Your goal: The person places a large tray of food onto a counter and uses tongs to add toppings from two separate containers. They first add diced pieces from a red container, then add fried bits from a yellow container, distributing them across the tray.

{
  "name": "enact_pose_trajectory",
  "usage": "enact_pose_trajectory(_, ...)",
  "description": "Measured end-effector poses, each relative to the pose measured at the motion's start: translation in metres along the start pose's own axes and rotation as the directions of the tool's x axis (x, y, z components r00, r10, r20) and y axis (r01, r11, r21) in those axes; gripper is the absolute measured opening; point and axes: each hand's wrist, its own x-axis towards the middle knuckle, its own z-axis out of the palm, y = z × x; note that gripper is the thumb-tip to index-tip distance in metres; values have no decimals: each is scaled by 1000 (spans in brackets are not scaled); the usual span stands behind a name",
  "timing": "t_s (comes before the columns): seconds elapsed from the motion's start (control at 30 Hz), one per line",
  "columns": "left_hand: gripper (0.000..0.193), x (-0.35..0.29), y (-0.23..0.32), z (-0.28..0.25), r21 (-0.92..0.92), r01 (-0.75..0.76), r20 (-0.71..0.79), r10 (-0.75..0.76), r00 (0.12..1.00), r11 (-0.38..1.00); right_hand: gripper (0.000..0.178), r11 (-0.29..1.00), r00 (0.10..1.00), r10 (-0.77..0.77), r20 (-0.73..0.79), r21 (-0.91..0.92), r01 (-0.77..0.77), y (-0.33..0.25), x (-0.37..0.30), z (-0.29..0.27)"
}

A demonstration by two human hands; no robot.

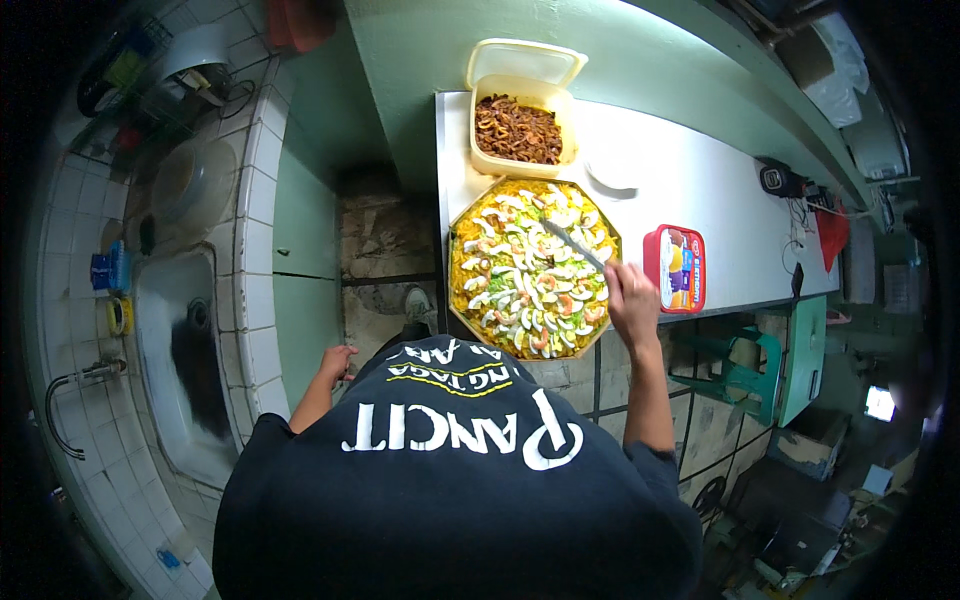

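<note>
A large octagonal tray point(471, 337) is heaped with yellow noodles point(472, 262), topped with sliced boiled egg, shrimp and green shreds. My right hand point(632, 290), at the tray's right edge, is closed around the handle of a knife point(574, 243). Its narrow grey blade slants up and left over the topping, with the tip among the egg slices. Beside my body on the left, well apart from the tray, my left hand point(338, 362) hangs with loosely bent fingers and nothing visible in it.
Behind the tray stands a plastic tub point(556, 95) of brown cooked strips, its lid tipped back. A white dish point(610, 182) and a red ice-cream tub point(674, 268) share the white table point(700, 180). A sink point(180, 370) lies left; a green stool point(735, 370) stands right.
</note>
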Motion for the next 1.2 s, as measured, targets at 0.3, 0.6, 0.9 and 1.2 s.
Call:
enact_pose_trajectory(0.3, 22, 12, -19, 2, 72, 36, 52, -40, 998, 997, 19, 981, 988, 132, 85, -153, -118, 16, -63, 25)
enact_pose_trajectory(0.6, 22, -2, 59, 10, -137, 223, 34, -221, 975, 965, 20, 975, 981, 169, 94, -164, -152, 13, -61, 27)
enact_pose_trajectory(0.9, 22, 1, 10, 9, 40, 108, 35, -109, 993, 993, 20, 978, 977, 208, 42, -29, -207, 10, -62, 7)
enact_pose_trajectory(1.2, 21, 3, 27, 13, -30, 93, 14, -93, 996, 995, 22, 935, 939, 334, 78, 102, -341, 39, -64, 26)
